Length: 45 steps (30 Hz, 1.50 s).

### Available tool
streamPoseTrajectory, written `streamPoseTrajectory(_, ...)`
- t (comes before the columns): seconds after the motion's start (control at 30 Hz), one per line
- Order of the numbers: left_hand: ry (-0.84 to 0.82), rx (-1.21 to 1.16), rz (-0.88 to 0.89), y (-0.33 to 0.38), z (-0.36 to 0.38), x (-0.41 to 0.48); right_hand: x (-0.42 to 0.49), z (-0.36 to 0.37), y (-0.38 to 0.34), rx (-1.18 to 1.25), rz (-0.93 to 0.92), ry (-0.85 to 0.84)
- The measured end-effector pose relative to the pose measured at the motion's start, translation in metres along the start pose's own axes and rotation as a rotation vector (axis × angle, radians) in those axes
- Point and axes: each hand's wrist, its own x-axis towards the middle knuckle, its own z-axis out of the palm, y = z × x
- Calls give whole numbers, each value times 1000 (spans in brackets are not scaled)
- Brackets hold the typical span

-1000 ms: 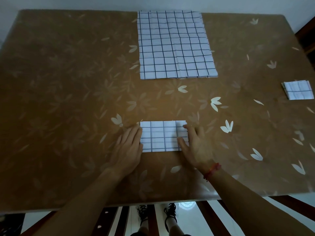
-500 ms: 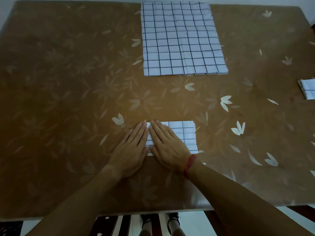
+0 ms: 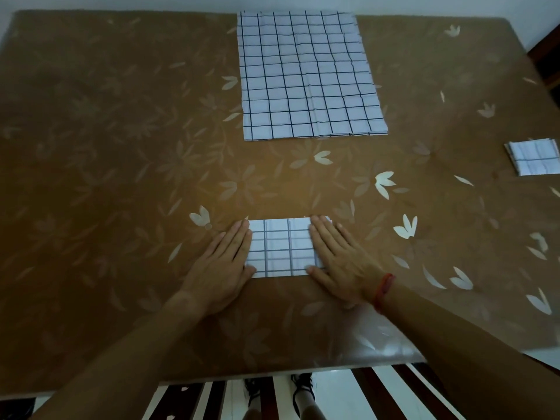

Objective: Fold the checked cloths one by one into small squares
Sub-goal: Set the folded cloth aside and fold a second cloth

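Observation:
A small folded checked cloth (image 3: 283,248), white with dark grid lines, lies near the front of the brown table (image 3: 121,177). My left hand (image 3: 222,265) rests flat on its left edge, fingers together and extended. On the cloth's right edge lies my right hand (image 3: 339,262), also flat, with a red band at the wrist. Neither hand grips the cloth; both press down on it. A stack of unfolded checked cloths (image 3: 306,77) lies spread at the far middle of the table. One folded checked square (image 3: 535,157) sits at the right edge.
The table carries a glossy brown cover with pale leaf and flower prints. Its front edge runs just below my forearms, with a striped floor and my feet (image 3: 275,392) beneath. A dark piece of furniture (image 3: 548,56) stands beyond the far right corner.
My right hand slid from the cloth's left side, next to my left hand, across to its right edge. My left hand stayed on the left edge. The camera view shifted slightly.

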Motion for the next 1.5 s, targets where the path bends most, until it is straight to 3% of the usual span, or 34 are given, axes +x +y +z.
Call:
streamPoseTrajectory(0.37, -26, 26, -7, 3, -5, 0, -12, -9, 24, 91, -18, -61)
streamPoseTrajectory(0.6, -25, 24, -19, 5, -8, 2, 10, -37, 12, 215, 98, 24)
streamPoseTrajectory(1.0, -24, 15, -45, 6, -6, 2, 42, -47, 10, 94, 186, 5)
streamPoseTrajectory(1.27, -37, -2, -54, 7, -6, 2, 56, -52, 11, 217, 318, -179)
streamPoseTrajectory(1.5, -44, 15, -58, 7, -7, 3, 58, -60, 6, 590, 323, -80)
